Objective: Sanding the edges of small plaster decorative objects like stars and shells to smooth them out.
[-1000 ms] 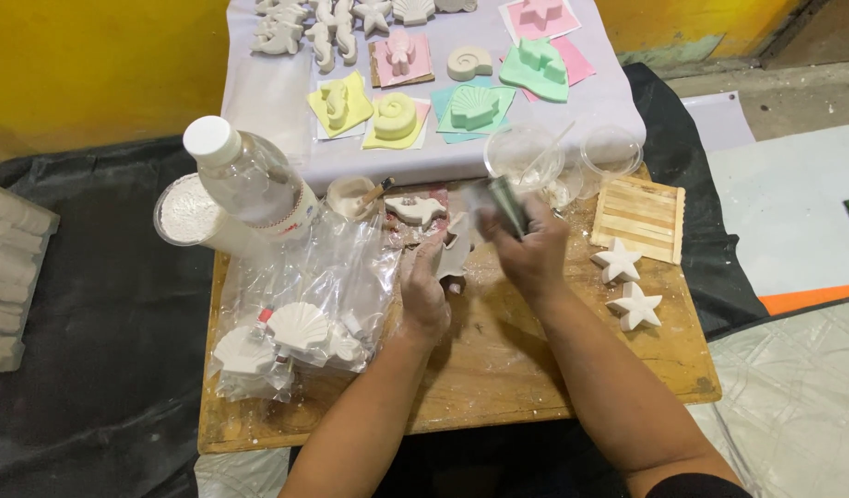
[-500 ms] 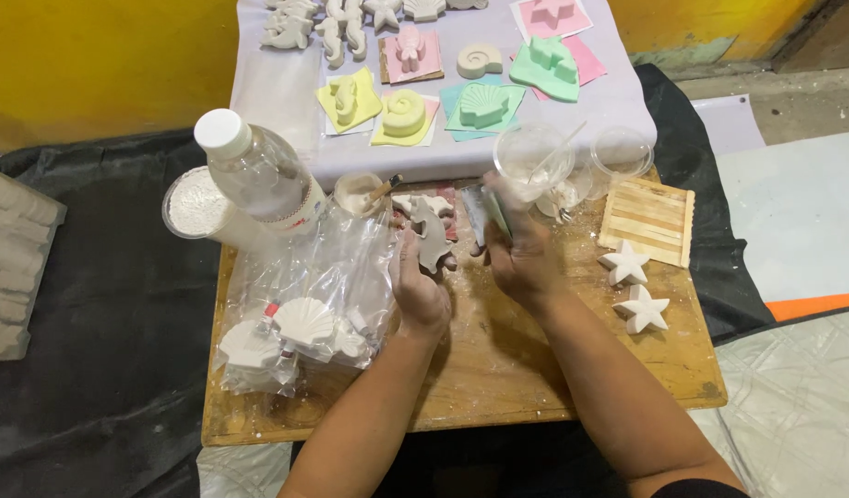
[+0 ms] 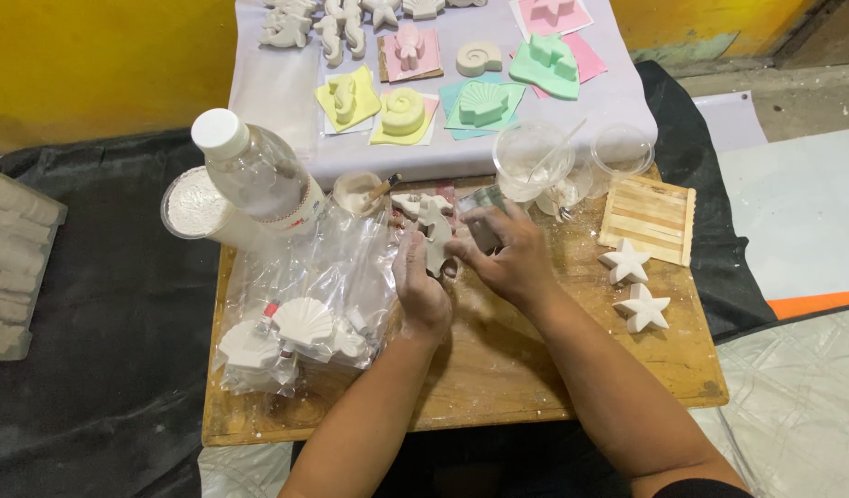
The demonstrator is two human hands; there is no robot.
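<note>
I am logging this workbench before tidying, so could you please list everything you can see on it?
seahorse cast: one, white, held over the board's middle
wooden board: one, tan, under the hands
star casts: two, white, board's right side
stick mat: one, pale wood, right rear
plastic bag: one, clear, left, holding white shell casts
bottle: one, clear, white cap, left rear
plastic cups: two, clear, rear
coloured moulds: several, yellow, green, pink, on the cloth behind
left hand: holds the cast
right hand: on the cast
</note>
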